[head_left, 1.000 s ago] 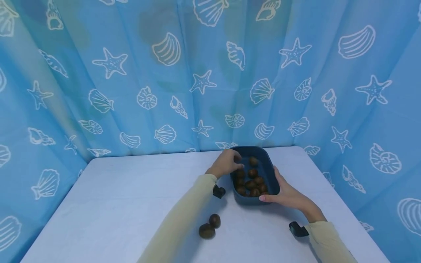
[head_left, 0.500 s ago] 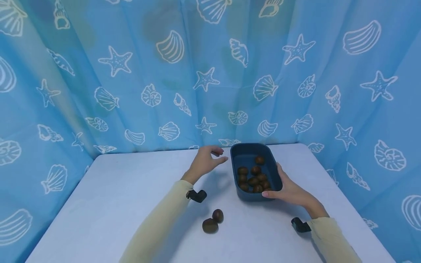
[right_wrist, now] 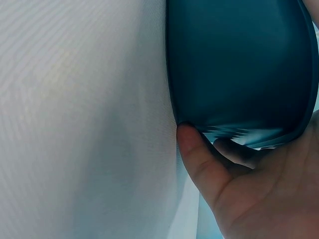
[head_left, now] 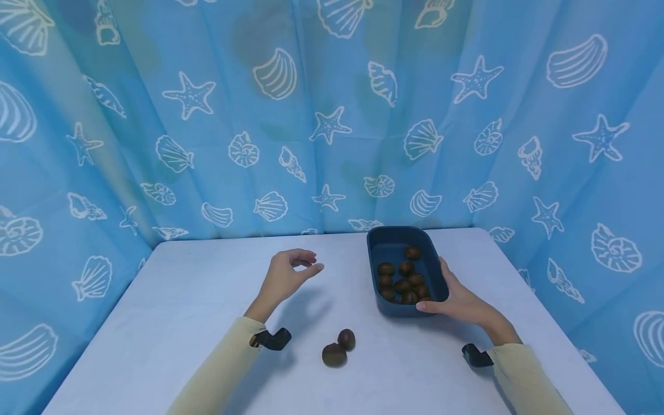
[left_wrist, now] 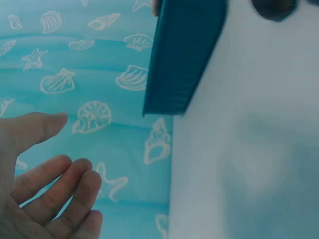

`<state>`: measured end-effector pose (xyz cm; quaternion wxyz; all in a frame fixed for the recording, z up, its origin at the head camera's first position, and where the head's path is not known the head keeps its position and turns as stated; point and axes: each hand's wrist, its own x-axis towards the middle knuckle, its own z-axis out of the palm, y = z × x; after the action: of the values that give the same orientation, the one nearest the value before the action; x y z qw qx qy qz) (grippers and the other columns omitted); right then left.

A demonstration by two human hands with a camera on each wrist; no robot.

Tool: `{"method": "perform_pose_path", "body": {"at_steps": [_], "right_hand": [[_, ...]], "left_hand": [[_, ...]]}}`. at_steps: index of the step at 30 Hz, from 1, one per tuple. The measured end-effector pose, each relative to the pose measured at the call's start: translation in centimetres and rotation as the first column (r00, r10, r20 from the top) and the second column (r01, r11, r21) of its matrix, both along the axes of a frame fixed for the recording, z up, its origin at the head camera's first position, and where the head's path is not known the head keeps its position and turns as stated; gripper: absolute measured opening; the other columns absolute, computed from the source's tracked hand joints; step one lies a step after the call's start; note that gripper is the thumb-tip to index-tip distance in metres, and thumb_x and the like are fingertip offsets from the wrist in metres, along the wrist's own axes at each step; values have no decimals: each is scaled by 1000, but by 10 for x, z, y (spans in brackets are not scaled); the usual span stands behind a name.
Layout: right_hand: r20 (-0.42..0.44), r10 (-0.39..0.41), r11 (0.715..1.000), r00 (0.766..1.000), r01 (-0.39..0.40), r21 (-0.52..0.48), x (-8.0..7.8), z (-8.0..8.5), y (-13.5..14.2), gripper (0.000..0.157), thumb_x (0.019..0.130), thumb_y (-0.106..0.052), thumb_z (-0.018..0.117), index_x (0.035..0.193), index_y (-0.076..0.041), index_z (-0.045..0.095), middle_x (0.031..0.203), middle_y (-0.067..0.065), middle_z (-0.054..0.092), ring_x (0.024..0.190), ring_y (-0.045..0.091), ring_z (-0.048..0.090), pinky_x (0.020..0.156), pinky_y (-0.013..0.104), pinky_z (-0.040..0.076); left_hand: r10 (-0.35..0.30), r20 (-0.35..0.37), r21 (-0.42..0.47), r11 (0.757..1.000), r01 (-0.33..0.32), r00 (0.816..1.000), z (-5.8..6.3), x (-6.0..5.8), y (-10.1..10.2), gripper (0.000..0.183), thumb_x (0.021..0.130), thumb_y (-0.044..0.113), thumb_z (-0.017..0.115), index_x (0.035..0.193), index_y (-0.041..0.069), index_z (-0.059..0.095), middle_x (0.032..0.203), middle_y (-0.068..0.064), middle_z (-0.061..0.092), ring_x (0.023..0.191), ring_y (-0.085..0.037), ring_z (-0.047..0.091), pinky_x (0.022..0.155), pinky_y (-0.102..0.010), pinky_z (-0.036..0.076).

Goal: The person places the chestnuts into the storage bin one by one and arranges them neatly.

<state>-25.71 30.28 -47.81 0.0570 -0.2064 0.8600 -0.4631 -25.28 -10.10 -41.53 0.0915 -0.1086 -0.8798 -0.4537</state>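
Observation:
A dark blue rectangular bin [head_left: 396, 310] stands on the right side of the table, with several brown, oval kiwifruit [head_left: 406, 268] inside. My right hand [head_left: 464, 302] grips its near right corner, thumb at the front and fingers along the right side; in the right wrist view the thumb [right_wrist: 199, 154] presses the bin's wall. Left of the bin my left hand [head_left: 285, 276] hovers over the table, fingers loosely bent and holding nothing. Two more kiwifruit lie together on the table, a larger one [head_left: 334, 355] and a smaller one [head_left: 346, 339].
A white cloth covers the table [head_left: 197, 300]. Behind and around it hangs a blue curtain [head_left: 332, 161] printed with white shells and starfish. Each wrist wears a small black camera; the left one [head_left: 275, 339] sits at the sleeve's edge.
My left hand has come out of the bin and moved left over the table. My right hand keeps its hold on the bin. The view has shifted slightly.

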Motion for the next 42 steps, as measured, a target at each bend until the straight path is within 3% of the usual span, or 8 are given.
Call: {"method": "perform_pose_path", "body": {"at_steps": [5,11,20,30,37,42], "right_hand": [[3,5,1000,1000,-5,-7,2,1,0,120,86,-24,82,165,-15,-8,170,23,14,149,50,31,110,74,36],[-4,9,1000,1000,-9,-3,2,2,-1,119,86,-24,82,165,-15,-7,171,22,14,150,49,30,110,74,37],[5,4,1000,1000,-4,-7,2,1,0,119,86,-24,81,166,-16,-7,171,23,14,149,49,30,110,74,36],[-13,18,1000,1000,-18,-12,1,2,-2,119,87,-22,81,165,-15,-9,171,23,13,149,49,31,111,74,36],[-4,12,1000,1000,-12,-18,-1,2,-1,119,87,-22,81,165,-16,-9,171,22,14,149,49,32,111,74,37],[-16,26,999,1000,-27,-32,-1,-1,-1,119,86,-20,81,165,-15,-8,170,23,13,150,49,29,111,74,36]], "left_hand": [[36,33,-17,999,-36,999,-17,23,-15,29,88,28,82,112,12,77,105,-4,78,104,-23,73,97,-49,58],[11,100,-48,999,-6,995,-34,51,-18,30,86,26,84,108,8,78,99,-1,79,94,-17,73,93,-46,60],[-169,176,-92,978,187,970,-51,78,-16,35,86,33,83,106,5,78,97,-3,79,86,-13,71,76,-27,56],[-274,239,-46,955,293,931,-57,94,-6,38,81,28,87,107,2,77,100,-6,78,85,-11,70,76,-22,56],[-281,262,-119,940,320,923,-56,99,3,45,78,31,91,111,3,76,102,-4,78,85,-9,69,77,-23,56],[-290,241,-181,924,336,926,-56,99,10,44,76,29,91,110,5,76,101,-4,78,82,-2,67,76,-21,55]]}}
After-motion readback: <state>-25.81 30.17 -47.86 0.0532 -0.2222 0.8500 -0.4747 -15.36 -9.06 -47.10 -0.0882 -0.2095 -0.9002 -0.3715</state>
